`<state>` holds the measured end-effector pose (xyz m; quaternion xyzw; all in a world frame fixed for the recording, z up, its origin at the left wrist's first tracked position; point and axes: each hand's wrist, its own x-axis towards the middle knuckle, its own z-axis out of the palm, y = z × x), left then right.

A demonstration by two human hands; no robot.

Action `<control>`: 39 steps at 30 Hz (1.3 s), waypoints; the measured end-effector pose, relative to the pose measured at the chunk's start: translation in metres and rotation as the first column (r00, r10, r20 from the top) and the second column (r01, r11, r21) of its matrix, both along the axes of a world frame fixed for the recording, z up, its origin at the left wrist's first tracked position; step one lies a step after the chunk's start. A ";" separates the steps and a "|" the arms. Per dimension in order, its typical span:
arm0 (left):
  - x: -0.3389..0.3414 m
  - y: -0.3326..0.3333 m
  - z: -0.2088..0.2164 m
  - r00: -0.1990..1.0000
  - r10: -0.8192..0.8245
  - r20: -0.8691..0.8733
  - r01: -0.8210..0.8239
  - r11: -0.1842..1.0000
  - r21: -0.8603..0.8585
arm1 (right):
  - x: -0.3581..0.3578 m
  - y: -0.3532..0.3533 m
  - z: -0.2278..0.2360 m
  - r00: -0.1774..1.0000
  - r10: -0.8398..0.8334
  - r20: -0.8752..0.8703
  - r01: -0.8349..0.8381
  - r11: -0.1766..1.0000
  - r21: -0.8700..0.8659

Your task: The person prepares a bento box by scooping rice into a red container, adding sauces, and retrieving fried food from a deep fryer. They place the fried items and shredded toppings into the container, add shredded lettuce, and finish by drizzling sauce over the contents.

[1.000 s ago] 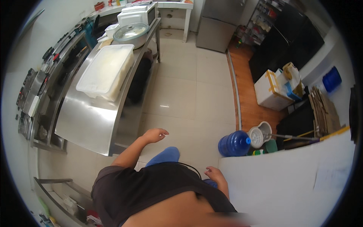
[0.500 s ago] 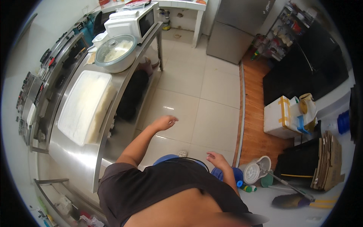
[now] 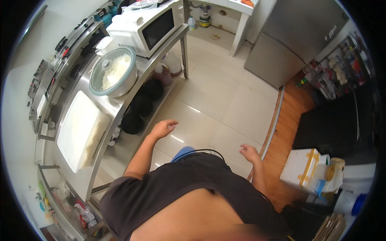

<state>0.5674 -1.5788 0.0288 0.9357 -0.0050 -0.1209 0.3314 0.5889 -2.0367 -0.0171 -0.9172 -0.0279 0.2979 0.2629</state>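
Observation:
My left hand [image 3: 164,128] hangs over the tiled floor beside the steel table [image 3: 122,100], its fingers loosely bent and apart with nothing in them. Out to the right, my right hand [image 3: 250,153] is also in the air over the floor, fingers relaxed and holding nothing. On the table to my left lies a translucent lidded tub [image 3: 78,130] with pale contents. Farther along stands a round bowl [image 3: 113,74] with a clear lid, white shredded-looking food showing through it. Neither hand touches any of these.
A white microwave [image 3: 148,30] sits at the table's far end, with dark round pots [image 3: 132,121] on the shelf below. Ahead is a grey fridge [image 3: 277,56]. A taped white foam box [image 3: 299,165] stands on the wooden floor strip [image 3: 281,140] at right.
My view has moved forward and turned, so the fridge and foam box appear farther right. My right hand has risen and swung forward; the left hand stays beside the table.

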 end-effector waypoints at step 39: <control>0.540 -0.031 0.160 0.601 -0.162 0.783 -0.434 0.756 0.489 | 0.679 0.142 0.000 0.731 0.682 -0.019 -0.678 0.729 0.091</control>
